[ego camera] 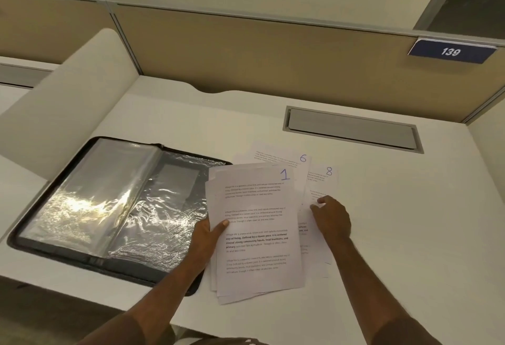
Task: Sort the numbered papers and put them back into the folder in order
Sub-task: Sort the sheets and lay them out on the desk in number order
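An open black folder (90,260) with shiny clear sleeves lies on the left of the white desk. Right of it, my left hand (207,238) grips the left edge of a stack of printed sheets; the top sheet is numbered 1 (262,235). Behind the stack a sheet numbered 6 (278,157) lies flat on the desk. To the right lies a sheet numbered 8 (325,178), partly under other pages. My right hand (332,217) rests on the loose sheets below the 8, its fingers bent down onto the paper.
A grey cable hatch (352,130) is set into the desk (410,221) at the back right. Beige partition walls close the back and right, with a blue plate reading 139 (451,51). A white curved divider (68,104) stands at the left.
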A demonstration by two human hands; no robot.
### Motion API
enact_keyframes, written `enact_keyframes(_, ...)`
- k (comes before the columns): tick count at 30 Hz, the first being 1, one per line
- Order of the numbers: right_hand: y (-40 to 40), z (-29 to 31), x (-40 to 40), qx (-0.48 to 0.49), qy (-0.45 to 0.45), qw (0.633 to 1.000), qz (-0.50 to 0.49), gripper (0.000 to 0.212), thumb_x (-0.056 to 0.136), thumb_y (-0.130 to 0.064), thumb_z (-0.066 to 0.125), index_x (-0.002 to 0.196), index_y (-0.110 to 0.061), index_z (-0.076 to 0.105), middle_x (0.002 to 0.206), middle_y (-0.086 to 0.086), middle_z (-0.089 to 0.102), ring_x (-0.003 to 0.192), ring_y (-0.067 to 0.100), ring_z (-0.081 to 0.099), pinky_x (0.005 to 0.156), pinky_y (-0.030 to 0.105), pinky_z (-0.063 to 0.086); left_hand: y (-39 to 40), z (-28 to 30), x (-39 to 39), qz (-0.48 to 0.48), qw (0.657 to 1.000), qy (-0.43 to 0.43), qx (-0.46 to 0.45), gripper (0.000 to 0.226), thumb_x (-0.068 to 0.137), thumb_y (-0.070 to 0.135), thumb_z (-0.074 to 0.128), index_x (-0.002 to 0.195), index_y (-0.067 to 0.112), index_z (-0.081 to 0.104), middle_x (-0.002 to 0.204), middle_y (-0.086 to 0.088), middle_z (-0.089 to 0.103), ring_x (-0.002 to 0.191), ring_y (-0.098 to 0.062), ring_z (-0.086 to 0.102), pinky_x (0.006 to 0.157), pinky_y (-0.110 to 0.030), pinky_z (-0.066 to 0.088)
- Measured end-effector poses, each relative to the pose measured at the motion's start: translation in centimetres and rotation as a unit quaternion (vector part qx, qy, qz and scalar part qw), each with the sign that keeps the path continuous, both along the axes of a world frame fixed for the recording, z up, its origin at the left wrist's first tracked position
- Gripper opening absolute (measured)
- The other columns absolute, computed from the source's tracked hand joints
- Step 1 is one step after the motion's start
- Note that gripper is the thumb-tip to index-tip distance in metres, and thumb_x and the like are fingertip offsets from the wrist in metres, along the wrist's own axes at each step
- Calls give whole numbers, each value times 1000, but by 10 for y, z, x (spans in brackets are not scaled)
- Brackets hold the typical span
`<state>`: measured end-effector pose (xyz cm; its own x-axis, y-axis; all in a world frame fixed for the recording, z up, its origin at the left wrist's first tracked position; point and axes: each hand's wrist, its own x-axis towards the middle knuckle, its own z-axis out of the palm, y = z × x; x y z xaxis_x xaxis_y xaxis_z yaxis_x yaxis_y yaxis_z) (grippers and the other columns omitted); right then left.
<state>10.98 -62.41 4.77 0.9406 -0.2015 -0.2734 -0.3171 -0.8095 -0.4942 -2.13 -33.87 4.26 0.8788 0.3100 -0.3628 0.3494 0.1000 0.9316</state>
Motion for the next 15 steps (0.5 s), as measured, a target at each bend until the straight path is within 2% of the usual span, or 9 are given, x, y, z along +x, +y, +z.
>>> enact_keyframes(3,17,-3,1,-90,20,994,62,57,86,-48,72,129,-14,55,120,8,65,112,29,63,84,36,51,7,-6,2,21,1000,17,-12,20,95,14,66,113,5,69,97,-10,78,88,-34,76,73,-42,64)
enact_keyframes(5,25,-9,-3,-112,26,991,69,64,84,-50,74,131,-13,51,120,9,65,112,29,62,85,37,52,11,-9,3,32,999,23,-12,19,95,14,66,112,7,69,97,-11,78,87,-33,76,75,-46,63)
enact_keyframes(9,28,-12,-2,-60,27,998,17,64,81,-43,81,128,-12,50,117,9,69,108,31,66,85,37,51,18,-13,4,49,998,28,-2,14,95,14,66,108,11,69,95,-8,78,85,-31,76,73,-44,63)
enact_keyframes(15,35,-4,2,-181,42,980,68,60,83,-48,77,122,-11,50,120,9,58,112,26,58,88,37,50,24,-17,4,45,998,34,3,17,95,16,66,111,10,68,96,-7,78,84,-30,76,71,-42,63)
